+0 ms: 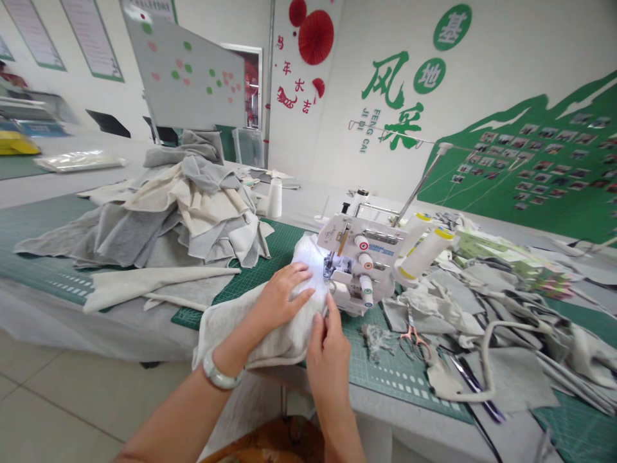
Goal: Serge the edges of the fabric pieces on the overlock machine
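Observation:
A white overlock sewing machine (354, 257) stands on the table with its lamp lit over the needle area. Pale grey fabric (270, 331) runs from the machine's presser foot toward the table's front edge. My left hand (282, 296) lies on this fabric, fingers spread and pressing it flat just left of the foot. Close to the foot, my right hand (330, 334) pinches the fabric's right edge between thumb and forefinger. A pale bangle sits on my left wrist.
A heap of grey and cream fabric pieces (193, 199) lies at left on a green cutting mat (43, 225). Right of the machine are scissors (413, 337), thread fluff (377, 339), purple-handled tweezers (477, 389) and fabric scraps (448, 302). Thread cones (427, 254) stand behind.

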Demonstrator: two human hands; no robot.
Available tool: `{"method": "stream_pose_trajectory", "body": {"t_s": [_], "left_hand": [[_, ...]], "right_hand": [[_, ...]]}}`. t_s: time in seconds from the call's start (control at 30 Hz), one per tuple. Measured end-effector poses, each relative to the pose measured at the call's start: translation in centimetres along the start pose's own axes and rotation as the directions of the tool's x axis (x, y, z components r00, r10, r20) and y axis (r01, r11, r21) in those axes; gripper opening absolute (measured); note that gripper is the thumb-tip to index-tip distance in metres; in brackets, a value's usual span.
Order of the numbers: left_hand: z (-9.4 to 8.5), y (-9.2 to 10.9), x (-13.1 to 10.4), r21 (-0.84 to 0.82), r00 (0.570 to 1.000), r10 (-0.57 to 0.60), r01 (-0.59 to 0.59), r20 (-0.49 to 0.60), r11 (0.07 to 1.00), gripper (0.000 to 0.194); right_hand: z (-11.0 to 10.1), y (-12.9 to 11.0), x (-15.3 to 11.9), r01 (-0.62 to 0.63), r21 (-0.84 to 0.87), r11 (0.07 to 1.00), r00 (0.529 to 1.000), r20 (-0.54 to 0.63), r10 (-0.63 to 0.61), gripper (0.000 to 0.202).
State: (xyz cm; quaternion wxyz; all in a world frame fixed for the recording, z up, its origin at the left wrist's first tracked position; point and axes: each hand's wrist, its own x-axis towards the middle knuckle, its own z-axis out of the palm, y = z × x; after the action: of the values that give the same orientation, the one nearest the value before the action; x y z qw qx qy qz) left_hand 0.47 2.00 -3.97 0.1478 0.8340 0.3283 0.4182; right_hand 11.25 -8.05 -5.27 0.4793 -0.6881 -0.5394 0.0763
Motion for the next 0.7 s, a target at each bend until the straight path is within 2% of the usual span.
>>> {"method": "stream_pose_trajectory", "body": {"t_s": [0.23, 0.4, 0.53, 0.7], "left_hand": [[-0.5, -0.9, 1.2, 0.006, 0.997, 0.046, -0.046, 0.068, 0.999, 0.030], [-1.1, 0.8, 1.1, 0.150, 0.995, 0.079, -0.087, 0.060, 0.985, 0.027], [-1.0, 2.0, 0.3, 0.086, 0.984, 0.127, -0.138, 0.123, 0.987, 0.025], [-0.7, 1.1, 0.2, 0.025, 0.991, 0.101, -0.104, 0.091, 0.994, 0.024]], "right_hand": [[0.1, 0.0, 0.0, 0.017, -0.029, 0.999, 1.000, 0.001, -0.017, 0.052], [0.4, -0.2, 0.1, 0.009, -0.013, 1.000, 1.000, 0.028, -0.009, 0.051], [0.6, -0.3, 0.0, 0.027, 0.021, 0.999, 0.998, 0.047, -0.028, 0.048], [0.2, -0.1, -0.3, -0.019, 0.151, 0.988, 1.000, 0.027, 0.015, 0.037]]}}
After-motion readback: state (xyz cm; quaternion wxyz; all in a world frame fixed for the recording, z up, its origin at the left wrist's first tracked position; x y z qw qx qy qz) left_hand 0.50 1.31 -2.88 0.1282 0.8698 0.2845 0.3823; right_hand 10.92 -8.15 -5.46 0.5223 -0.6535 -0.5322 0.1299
